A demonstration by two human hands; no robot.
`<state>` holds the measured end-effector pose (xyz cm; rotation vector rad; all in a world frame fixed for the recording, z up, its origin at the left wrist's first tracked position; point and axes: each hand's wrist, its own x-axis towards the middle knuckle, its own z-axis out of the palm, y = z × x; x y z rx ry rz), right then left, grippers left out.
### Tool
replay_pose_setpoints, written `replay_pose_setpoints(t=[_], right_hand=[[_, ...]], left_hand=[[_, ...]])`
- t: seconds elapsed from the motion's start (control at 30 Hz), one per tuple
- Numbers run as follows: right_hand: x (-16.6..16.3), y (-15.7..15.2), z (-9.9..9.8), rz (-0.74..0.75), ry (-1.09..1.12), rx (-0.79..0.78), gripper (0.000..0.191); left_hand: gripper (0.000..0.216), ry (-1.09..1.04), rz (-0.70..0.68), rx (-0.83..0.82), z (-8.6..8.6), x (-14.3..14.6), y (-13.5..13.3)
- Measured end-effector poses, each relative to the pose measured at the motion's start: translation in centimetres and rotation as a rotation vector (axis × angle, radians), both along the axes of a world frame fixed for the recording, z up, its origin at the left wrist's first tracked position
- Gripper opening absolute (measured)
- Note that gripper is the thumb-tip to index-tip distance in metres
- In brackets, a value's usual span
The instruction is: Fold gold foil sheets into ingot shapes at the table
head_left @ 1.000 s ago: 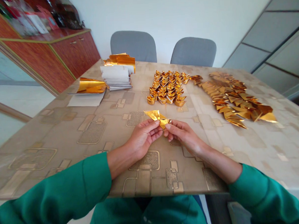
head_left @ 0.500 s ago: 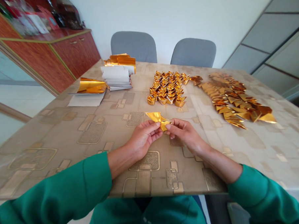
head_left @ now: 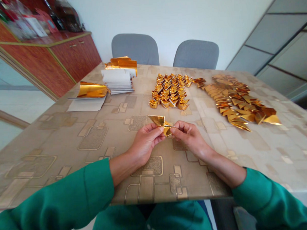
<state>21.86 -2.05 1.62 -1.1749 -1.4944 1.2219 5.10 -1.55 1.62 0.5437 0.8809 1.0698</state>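
Observation:
A small piece of folded gold foil paper is pinched between my two hands just above the patterned table. My left hand grips its left part with thumb and fingers closed. My right hand pinches the right end, fingers curled. Both arms wear green sleeves. Beyond the hands lies a cluster of finished gold paper ingots.
A row of flat folded gold triangles runs along the right of the table. At the far left sit a stack of white-backed foil sheets and a loose gold sheet. Two grey chairs stand behind the table; a red cabinet is on the left.
The gold piece has been folded tighter between my fingers; its right end has shrunk and my hands have drawn slightly closer together.

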Motion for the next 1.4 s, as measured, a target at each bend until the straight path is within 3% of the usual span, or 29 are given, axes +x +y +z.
replay_pose_setpoints(t=[0.23,0.53,0.77,0.97,1.1,1.4], right_hand=[[0.58,0.36,0.51,0.018,0.05,-0.074,0.048],[0.93,0.42,0.35,0.005,-0.049,0.054,0.041],[0.47,0.34,0.36,0.088,0.01,-0.04,0.043],[0.01,0.21,-0.16,0.032,-0.026,0.046,0.041],[0.36,0.3,0.06,0.079,-0.007,-0.008,0.04],[0.41,0.39,0.06,-0.024,-0.039,0.068,0.041]], left_hand=[[0.017,0.02,0.006,0.082,-0.2,-0.29,0.16],[0.017,0.005,-0.081,0.108,-0.07,-0.41,0.02],[0.022,-0.004,-0.029,0.154,-0.04,-0.35,0.1],[0.024,0.026,-0.008,0.163,-0.07,-0.01,-0.24],[0.024,0.044,0.019,0.186,0.09,0.0,-0.22],[0.035,0.053,0.049,0.127,-0.11,-0.07,-0.2]])
